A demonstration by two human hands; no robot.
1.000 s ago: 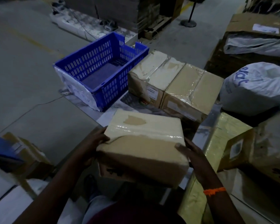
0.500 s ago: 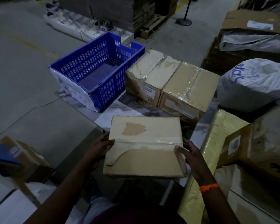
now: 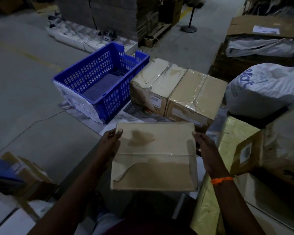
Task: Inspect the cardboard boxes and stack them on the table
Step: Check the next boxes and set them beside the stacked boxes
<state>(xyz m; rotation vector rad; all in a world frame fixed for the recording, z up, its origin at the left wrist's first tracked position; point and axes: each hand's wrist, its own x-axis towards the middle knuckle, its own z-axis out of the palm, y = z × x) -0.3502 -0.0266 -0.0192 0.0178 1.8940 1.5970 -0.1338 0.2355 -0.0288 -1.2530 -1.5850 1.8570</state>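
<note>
Cardboard box, flat and tan, held in the air in front of the person, over the near edge of the desk. Broad face turned up to the camera. Clear tape runs across that face; a darker torn patch sits near its far left. No writing readable on it.

Left hand: grip closed on the far-left corner, thumb on the upper face, fingers hidden behind. Right hand: grip closed on the right edge near the far corner. Orange band on the right wrist.

Labels and writing:
- left taped box on the desk: white label on its front side, print too small to read.
- right taped box, touching the first: pale label low on its front, unreadable.
- white sack to the right: large blue letters, only partly in view; word not certain.
- brown box at far right: white square label, blurred.

Blue crate stands on the desk just left of the taped boxes. Yellow wrapped parcel lies beside the right hand.

Against 1.0 s ago: the held box has been tipped, so its near side no longer shows and the broad face lies open. Both hands have shifted from mid-edge to the far corners. Desk boxes and crate unchanged.
</note>
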